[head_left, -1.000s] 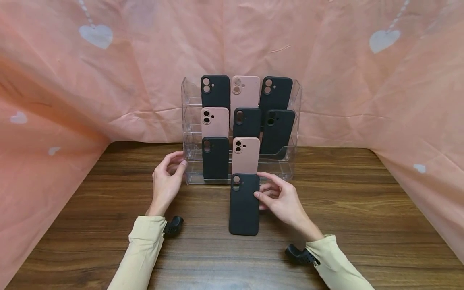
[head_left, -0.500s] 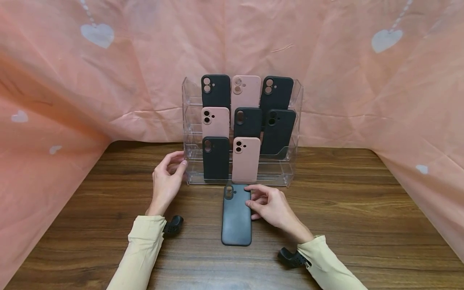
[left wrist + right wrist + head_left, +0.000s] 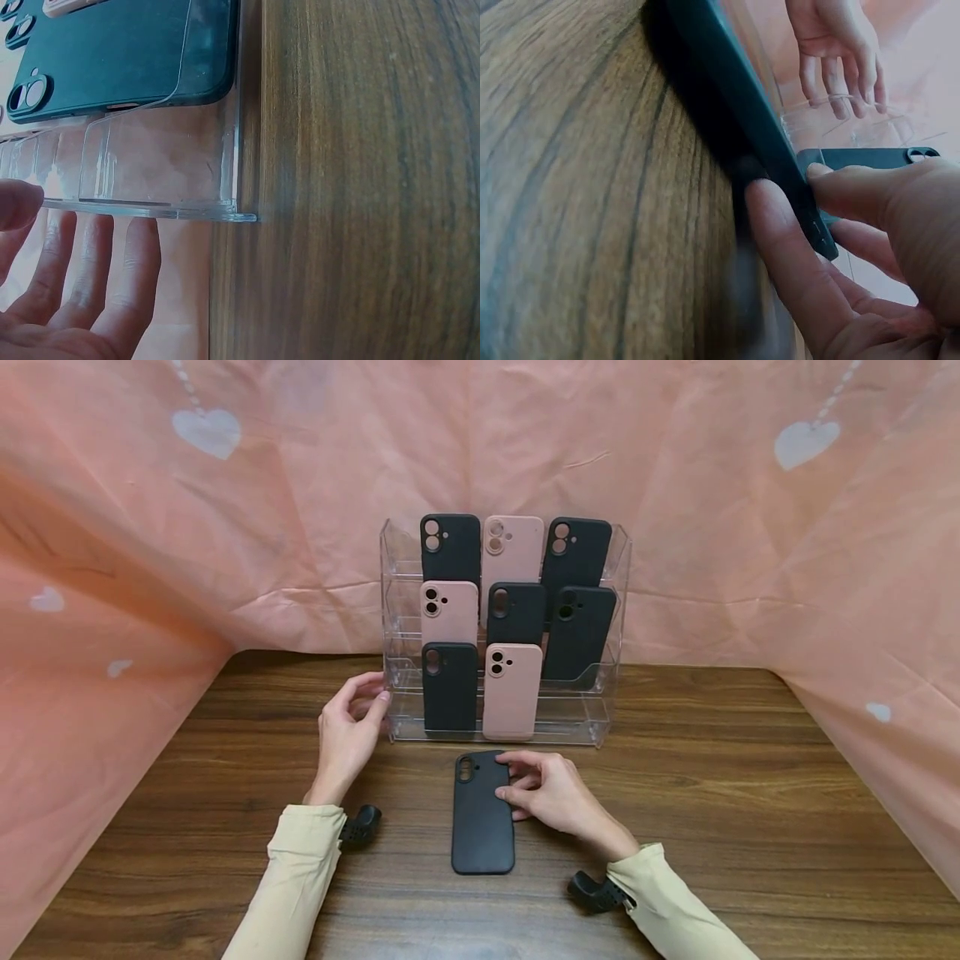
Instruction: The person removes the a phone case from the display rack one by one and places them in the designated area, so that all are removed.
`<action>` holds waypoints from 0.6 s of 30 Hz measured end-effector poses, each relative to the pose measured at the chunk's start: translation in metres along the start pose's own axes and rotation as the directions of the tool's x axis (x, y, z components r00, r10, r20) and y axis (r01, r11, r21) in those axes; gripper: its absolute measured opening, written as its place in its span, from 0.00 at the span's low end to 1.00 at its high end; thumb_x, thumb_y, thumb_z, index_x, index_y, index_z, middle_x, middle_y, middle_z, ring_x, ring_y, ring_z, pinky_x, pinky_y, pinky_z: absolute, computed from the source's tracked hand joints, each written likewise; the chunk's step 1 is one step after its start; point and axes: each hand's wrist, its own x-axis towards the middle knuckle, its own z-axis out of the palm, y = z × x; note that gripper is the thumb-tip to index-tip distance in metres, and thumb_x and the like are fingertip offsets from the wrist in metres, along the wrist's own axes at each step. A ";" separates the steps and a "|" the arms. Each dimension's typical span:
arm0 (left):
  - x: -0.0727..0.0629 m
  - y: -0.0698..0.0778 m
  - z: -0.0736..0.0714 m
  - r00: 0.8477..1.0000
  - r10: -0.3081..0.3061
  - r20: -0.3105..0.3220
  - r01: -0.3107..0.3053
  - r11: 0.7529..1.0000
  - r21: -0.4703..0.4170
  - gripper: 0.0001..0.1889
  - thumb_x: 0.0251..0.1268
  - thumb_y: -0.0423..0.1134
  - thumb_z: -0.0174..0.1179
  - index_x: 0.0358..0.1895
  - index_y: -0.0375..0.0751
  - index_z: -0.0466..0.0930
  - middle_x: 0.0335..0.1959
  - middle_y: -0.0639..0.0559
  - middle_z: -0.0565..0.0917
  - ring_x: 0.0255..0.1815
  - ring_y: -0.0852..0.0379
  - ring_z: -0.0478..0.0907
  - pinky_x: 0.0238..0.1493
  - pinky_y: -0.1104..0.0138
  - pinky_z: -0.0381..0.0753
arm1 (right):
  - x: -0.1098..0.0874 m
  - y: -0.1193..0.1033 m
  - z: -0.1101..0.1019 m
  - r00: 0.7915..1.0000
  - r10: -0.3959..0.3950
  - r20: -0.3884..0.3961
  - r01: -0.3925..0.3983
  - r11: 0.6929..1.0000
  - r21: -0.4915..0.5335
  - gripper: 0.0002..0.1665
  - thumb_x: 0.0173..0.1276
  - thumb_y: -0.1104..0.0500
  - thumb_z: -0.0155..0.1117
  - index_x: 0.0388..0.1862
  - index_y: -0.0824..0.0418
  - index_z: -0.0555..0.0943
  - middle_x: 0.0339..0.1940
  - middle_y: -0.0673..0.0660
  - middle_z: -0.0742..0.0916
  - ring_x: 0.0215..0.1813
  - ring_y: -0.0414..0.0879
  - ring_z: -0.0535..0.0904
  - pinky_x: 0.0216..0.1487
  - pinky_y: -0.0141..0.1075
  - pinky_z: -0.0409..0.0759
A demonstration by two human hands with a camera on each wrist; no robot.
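In the head view, my right hand (image 3: 552,793) holds a black phone case (image 3: 482,827) by its upper right edge, just over the table in front of the rack. The right wrist view shows thumb and fingers pinching the case (image 3: 739,97) at one end, its face tilted against the wood and a dark gap beneath. My left hand (image 3: 351,727) rests its fingertips against the outer left side of a clear tiered display rack (image 3: 570,731). Its fingers (image 3: 139,262) look fairly straight in the left wrist view, touching the side wall (image 3: 157,172).
Black and pink phone cases stand in the rack's tiers. The front row has a black case (image 3: 450,693) at left and a pink case (image 3: 512,693) in the middle. Wooden table (image 3: 750,810) surrounds the rack, with pink fabric (image 3: 315,510) behind and at both sides.
The black case in my right hand has come down and left, away from the front pink case, and lies flatter near the table. My left hand has stayed at the rack.
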 end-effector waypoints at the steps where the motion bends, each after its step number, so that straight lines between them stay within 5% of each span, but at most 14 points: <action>1: 0.000 0.000 0.000 1.000 0.000 -0.001 0.000 1.000 0.001 0.14 0.72 0.37 0.63 0.59 0.46 0.84 0.49 0.43 0.85 0.41 0.61 0.88 0.38 0.62 0.92 | 0.001 0.001 0.001 1.000 -0.002 0.002 0.002 1.000 -0.009 0.27 0.65 0.66 0.73 0.63 0.67 0.80 0.49 0.68 0.86 0.40 0.46 0.89 0.32 0.36 0.91; 7: 0.000 -0.001 -0.001 1.000 -0.003 0.002 0.003 1.000 -0.006 0.14 0.72 0.37 0.63 0.58 0.46 0.84 0.49 0.43 0.85 0.38 0.70 0.86 0.38 0.62 0.92 | 0.005 0.000 0.008 1.000 -0.017 -0.025 0.015 0.998 -0.057 0.26 0.63 0.67 0.74 0.61 0.67 0.82 0.46 0.66 0.87 0.35 0.44 0.89 0.29 0.34 0.90; 18: 0.001 -0.001 -0.002 1.000 -0.003 0.011 0.003 1.000 -0.014 0.14 0.72 0.37 0.63 0.58 0.46 0.84 0.49 0.43 0.85 0.39 0.68 0.86 0.37 0.63 0.92 | 0.015 -0.006 0.017 0.999 -0.015 -0.042 0.010 0.993 -0.119 0.25 0.62 0.66 0.75 0.60 0.65 0.83 0.46 0.65 0.87 0.28 0.41 0.87 0.27 0.32 0.88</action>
